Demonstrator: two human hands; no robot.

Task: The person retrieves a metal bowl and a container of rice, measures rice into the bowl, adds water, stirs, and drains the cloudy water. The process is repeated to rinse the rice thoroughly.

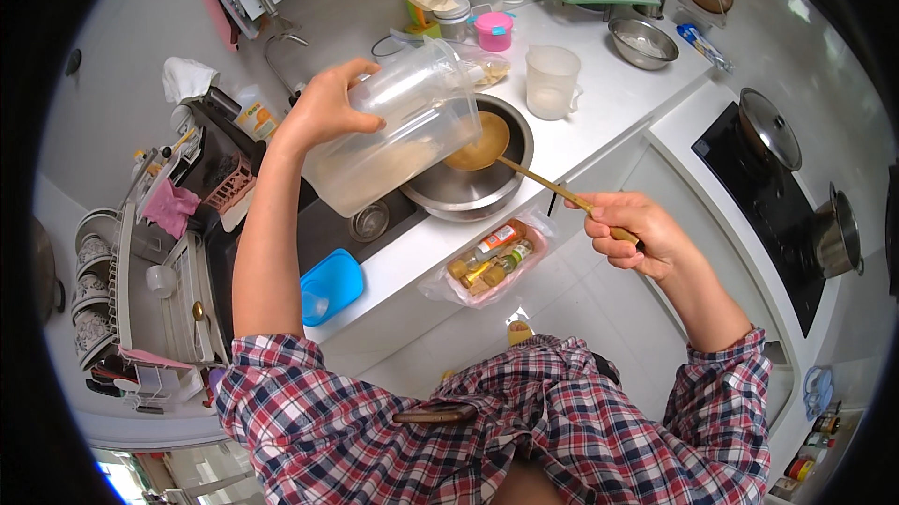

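Note:
My left hand [337,104] grips a large clear plastic container [414,132], tilted with its mouth toward the right. A pale, cloudy layer lies along its lower side; whether it is liquid or powder I cannot tell. Under the mouth is the round head of a gold-coloured ladle [491,143], partly behind the container's rim. My right hand [628,234] closes around the ladle's long handle near its dark end. Below both stands a wide stainless steel bowl [516,185] at the counter's front edge, beside the sink. The container hides part of the bowl.
A translucent measuring jug [553,83] and a steel bowl of white powder [642,42] stand on the white counter [597,108]. A blue tray [337,287] sits at the front edge. Bottles fill a hanging basket [499,259]. Right is a cooktop [765,224] with pots.

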